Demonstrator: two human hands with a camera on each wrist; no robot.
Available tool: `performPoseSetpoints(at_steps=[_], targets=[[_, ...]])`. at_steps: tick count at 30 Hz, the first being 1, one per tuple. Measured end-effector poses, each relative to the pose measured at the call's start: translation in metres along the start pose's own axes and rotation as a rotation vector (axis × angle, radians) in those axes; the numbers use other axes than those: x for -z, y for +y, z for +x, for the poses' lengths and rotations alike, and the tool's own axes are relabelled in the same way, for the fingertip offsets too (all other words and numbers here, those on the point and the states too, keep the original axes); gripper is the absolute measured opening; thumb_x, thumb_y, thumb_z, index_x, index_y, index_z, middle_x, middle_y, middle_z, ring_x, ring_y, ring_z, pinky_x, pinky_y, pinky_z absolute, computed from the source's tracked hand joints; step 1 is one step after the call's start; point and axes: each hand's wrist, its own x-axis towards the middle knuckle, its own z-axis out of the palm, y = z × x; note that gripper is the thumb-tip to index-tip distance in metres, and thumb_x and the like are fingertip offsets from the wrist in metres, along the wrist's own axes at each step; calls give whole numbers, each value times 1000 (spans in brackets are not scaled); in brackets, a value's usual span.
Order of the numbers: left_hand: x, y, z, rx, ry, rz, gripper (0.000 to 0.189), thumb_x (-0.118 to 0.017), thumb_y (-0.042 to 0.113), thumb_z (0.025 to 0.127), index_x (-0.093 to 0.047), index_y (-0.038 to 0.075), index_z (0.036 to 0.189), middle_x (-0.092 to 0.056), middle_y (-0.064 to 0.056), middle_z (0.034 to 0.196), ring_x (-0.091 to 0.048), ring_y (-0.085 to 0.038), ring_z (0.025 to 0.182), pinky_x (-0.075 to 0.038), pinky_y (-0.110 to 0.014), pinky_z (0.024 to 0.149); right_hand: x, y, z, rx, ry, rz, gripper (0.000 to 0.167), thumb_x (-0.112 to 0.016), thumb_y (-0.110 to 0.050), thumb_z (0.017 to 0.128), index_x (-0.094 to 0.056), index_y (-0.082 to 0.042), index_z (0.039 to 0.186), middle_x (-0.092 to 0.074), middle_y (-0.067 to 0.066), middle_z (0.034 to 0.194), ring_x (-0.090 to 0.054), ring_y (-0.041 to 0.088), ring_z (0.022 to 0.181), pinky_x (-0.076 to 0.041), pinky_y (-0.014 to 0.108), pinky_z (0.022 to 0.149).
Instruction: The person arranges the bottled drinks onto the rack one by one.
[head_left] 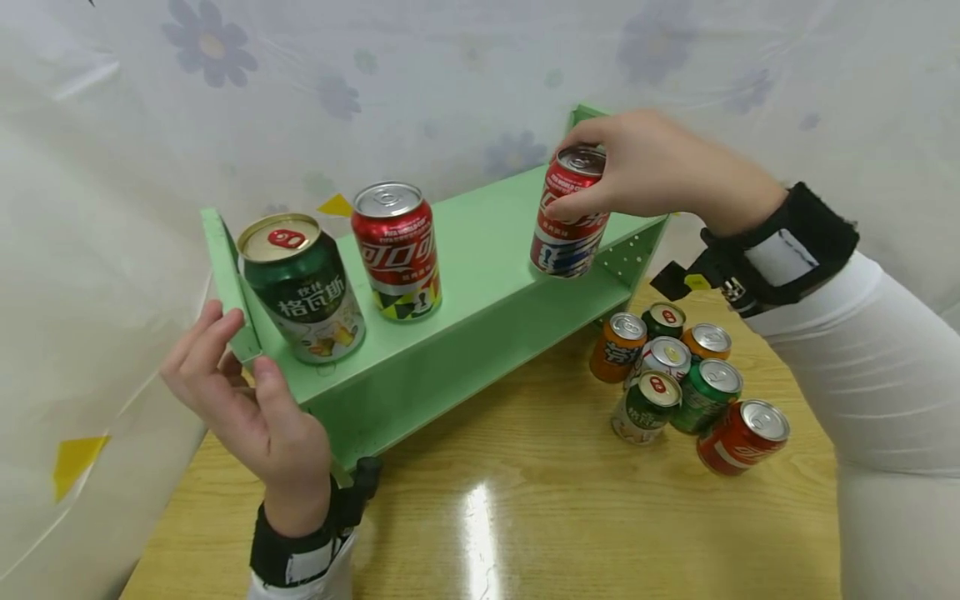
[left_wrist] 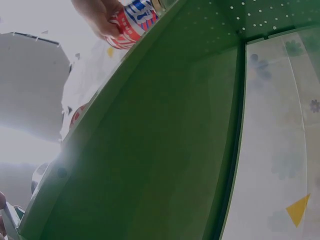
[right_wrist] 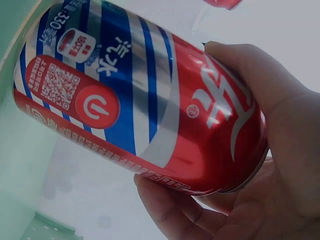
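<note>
My right hand (head_left: 637,167) grips a red soda can with blue and white stripes (head_left: 567,242) round its upper part, at the right part of the green shelf's top board (head_left: 480,250). In the right wrist view that can (right_wrist: 145,100) fills the middle, thumb on one side and fingers on the other. Near the shelf's left end my left hand (head_left: 247,400) has its fingers loosely bent, fingertips at the raised end panel (head_left: 228,283). A dark green can with a gold lid (head_left: 303,287) and a red can with a yellow-black base (head_left: 397,250) stand on the top board.
Several cans stand grouped on the wooden table (head_left: 525,517) at the shelf's right, including an orange can (head_left: 617,350), a green can (head_left: 708,396) and a red can (head_left: 742,437). A lower board (head_left: 480,379) runs beneath the top one. A flower-printed sheet (head_left: 465,83) hangs behind.
</note>
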Motion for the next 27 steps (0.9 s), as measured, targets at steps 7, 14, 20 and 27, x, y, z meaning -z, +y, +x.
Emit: performPoseSetpoints(at_steps=[7, 14, 20, 27], targets=[[0, 0, 0, 0, -12, -8, 33, -38, -4, 86, -54, -13, 113, -47, -15, 124, -42, -31, 132, -38, -26, 95, -2, -5, 7, -1, -16, 13, 69, -71, -49, 90, -54, -9, 144, -60, 18, 129, -61, 34, 110, -53, 51, 89], [0, 1, 0, 5, -10, -15, 33, -38, -4, 86, -54, -12, 113, -47, -15, 125, -42, -31, 133, -37, -26, 95, -2, -8, 14, 3, -26, 5, 70, -71, -49, 91, -53, -9, 145, -60, 18, 130, -60, 34, 112, -52, 52, 91], [-1, 0, 0, 4, -13, -15, 33, -38, -3, 86, -54, -12, 113, -47, -15, 124, -42, -31, 133, -37, -26, 94, -3, -11, 20, 5, -38, 16, 69, -71, -48, 91, -54, -8, 145, -60, 17, 132, -60, 34, 114, -52, 52, 92], [-1, 0, 0, 5, -22, -11, 33, -38, -3, 86, -54, -12, 113, -47, -15, 125, -42, -31, 133, -36, -25, 94, -5, -14, 25, 12, -53, 18, 70, -70, -47, 91, -53, -7, 146, -61, 18, 132, -60, 34, 115, -52, 51, 94]])
